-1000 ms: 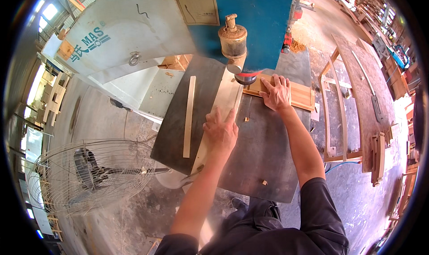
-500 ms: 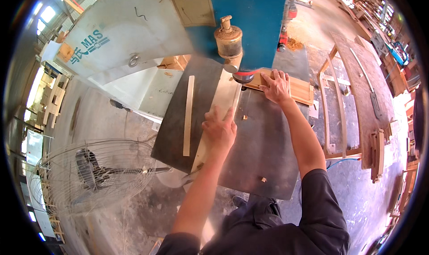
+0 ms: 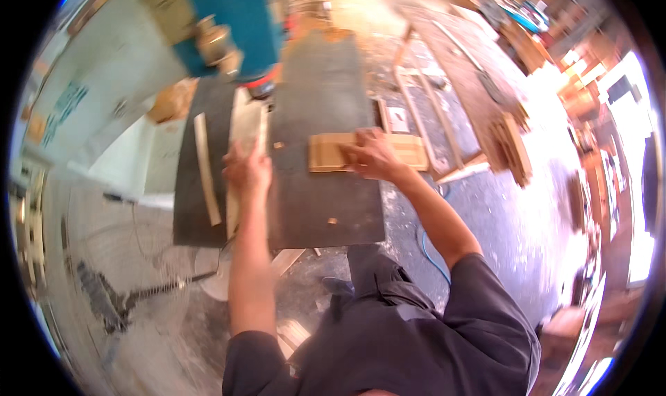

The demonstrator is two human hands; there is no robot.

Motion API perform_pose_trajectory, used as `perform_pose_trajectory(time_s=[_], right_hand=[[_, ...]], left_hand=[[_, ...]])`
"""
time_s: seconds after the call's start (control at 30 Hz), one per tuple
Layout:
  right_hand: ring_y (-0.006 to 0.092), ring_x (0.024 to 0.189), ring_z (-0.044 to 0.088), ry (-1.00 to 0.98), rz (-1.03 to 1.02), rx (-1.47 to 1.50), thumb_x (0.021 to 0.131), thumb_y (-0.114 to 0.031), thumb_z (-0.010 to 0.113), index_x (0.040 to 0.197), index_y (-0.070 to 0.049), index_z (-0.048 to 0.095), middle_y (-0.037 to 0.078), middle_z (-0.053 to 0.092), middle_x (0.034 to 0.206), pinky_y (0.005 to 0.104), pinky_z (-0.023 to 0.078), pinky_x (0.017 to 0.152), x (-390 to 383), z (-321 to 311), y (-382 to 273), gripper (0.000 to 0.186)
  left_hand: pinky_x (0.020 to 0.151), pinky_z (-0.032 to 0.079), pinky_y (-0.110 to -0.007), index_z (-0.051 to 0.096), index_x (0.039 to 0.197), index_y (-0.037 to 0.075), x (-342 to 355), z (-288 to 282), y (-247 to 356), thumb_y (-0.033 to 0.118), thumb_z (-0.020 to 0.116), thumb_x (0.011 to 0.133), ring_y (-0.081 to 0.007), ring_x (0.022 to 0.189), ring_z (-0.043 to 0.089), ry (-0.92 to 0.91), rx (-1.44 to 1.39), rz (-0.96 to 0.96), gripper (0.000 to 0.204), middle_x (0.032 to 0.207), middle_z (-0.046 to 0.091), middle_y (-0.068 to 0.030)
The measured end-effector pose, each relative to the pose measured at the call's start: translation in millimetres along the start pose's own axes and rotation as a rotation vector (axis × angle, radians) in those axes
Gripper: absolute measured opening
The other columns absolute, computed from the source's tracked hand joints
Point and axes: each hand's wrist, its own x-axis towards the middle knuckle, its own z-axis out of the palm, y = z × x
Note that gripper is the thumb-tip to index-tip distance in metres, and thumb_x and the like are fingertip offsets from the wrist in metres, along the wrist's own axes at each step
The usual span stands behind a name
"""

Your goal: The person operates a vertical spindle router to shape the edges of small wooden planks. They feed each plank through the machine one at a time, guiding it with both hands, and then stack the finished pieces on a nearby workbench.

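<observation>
My left hand [image 3: 246, 164], blurred, rests with fingers apart on the pale wooden fence board [image 3: 243, 119] running toward the cutter head [image 3: 259, 87] of the blue machine [image 3: 230, 21]. My right hand [image 3: 371, 153] grips a small light wooden panel [image 3: 409, 152] from above, its fingers bent over it. The panel lies crosswise on the dark metal table [image 3: 312, 209], apart from the cutter and to the right of the fence board. A narrow pale strip [image 3: 207, 169] lies left of the fence board, and small offcuts [image 3: 332, 221] sit on the table.
A fan [image 3: 104, 295] stands at lower left, beside a light grey machine housing [image 3: 90, 91]. To the right are a wooden bench [image 3: 458, 63] with stacked wood pieces [image 3: 511, 150] and open frames. A blue hose [image 3: 430, 254] lies on the floor, and more timber is stacked beyond.
The view has swung rightward and is blurred. The panel has come away from under the cutter head toward me and rightward with my right hand on it. My left hand stays on the fence board.
</observation>
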Motion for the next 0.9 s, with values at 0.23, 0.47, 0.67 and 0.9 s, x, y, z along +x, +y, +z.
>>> perform_pose_trajectory(time_s=[0.23,0.47,0.67,0.9], right_hand=[[0.0430,0.117,0.063,0.053,0.318,0.038,0.087,-0.060,0.083,0.146,-0.037,0.071,0.023,0.067,0.120,0.0549,0.050,0.102,-37.8,-10.0,25.0,0.064],[0.0364,0.108,0.080,0.135,1.202,0.492,0.087,-0.061,0.080,0.156,-0.025,0.067,0.025,0.081,0.117,0.0452,0.061,0.098,-187.7,-68.3,151.6,0.079],[0.0449,0.120,0.074,0.188,1.363,0.234,0.086,-0.060,0.075,0.154,-0.026,0.067,0.026,0.078,0.128,0.0503,0.058,0.106,-232.2,-61.1,326.9,0.077],[0.0543,0.109,0.075,0.138,1.379,-0.089,0.090,-0.040,0.069,0.130,-0.020,0.077,0.031,0.079,0.109,0.0583,0.060,0.100,-182.9,-73.4,533.3,0.045]], left_hand=[[0.108,0.054,-0.061,0.065,0.154,0.042,14.8,17.7,-5.9,0.032,0.079,0.093,-0.0468,0.140,0.057,-0.032,0.062,0.007,0.064,0.164,0.053,-0.0168],[0.119,0.048,-0.058,0.065,0.156,0.034,8.4,14.9,-3.4,0.024,0.079,0.094,-0.0478,0.144,0.054,-0.077,0.059,0.055,0.064,0.165,0.050,-0.0201],[0.120,0.044,-0.059,0.069,0.152,0.016,13.4,38.1,-51.2,0.020,0.074,0.096,-0.0509,0.143,0.052,0.024,-0.013,0.206,0.057,0.161,0.052,-0.0286],[0.124,0.039,-0.059,0.064,0.153,0.003,13.8,30.5,-49.0,0.023,0.061,0.102,-0.0539,0.145,0.050,-0.065,-0.003,0.230,0.055,0.161,0.049,-0.0349]])
